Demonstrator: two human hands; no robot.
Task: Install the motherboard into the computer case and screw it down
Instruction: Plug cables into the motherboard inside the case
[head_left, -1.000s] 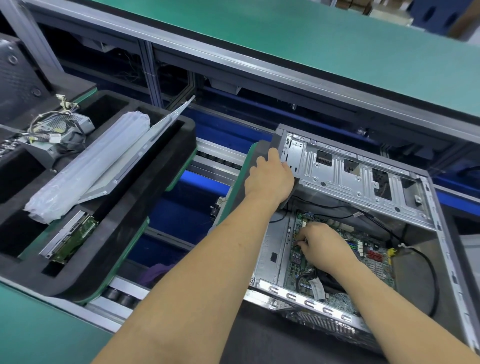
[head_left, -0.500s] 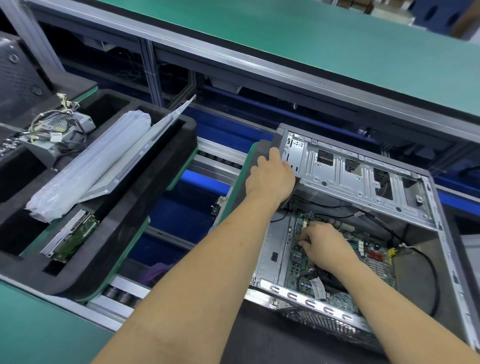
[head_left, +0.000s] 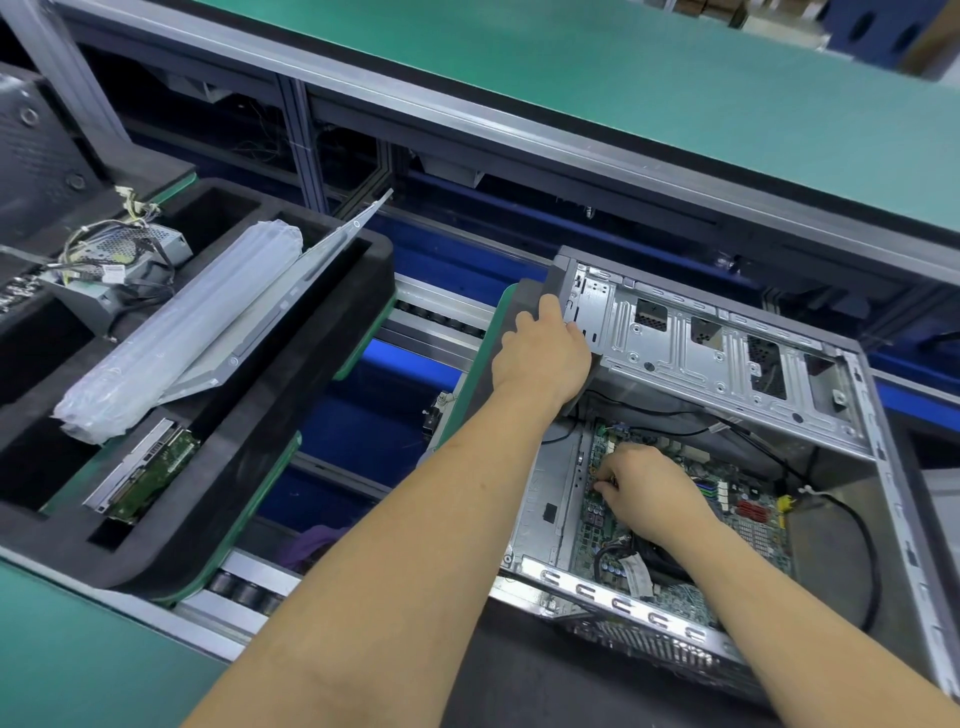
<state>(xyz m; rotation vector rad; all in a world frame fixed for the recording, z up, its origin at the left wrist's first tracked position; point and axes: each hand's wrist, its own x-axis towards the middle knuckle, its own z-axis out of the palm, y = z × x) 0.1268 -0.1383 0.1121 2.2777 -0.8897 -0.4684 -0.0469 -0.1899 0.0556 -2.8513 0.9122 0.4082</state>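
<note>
The motherboard (head_left: 675, 514) lies flat on the floor of the open computer case (head_left: 727, 364), hemmed in by the metal wall on its left, the slotted front rail nearest you, and the drive cage overhanging its far edge. Your right hand (head_left: 644, 488) is down on the board's left part, fingers curled with the tips pinched together; what they pinch is too small to make out. Your left hand (head_left: 540, 353) grips the case's upper left corner, fingers wrapped over the edge. A black cable (head_left: 857, 545) loops through the open room to the board's right. Since a second ago your right hand has slid slightly rightward; your left holds as before. Your right forearm hides the board's near middle. Well to the left, a black foam tray (head_left: 322, 395) holds a bagged part (head_left: 182, 332).
</note>
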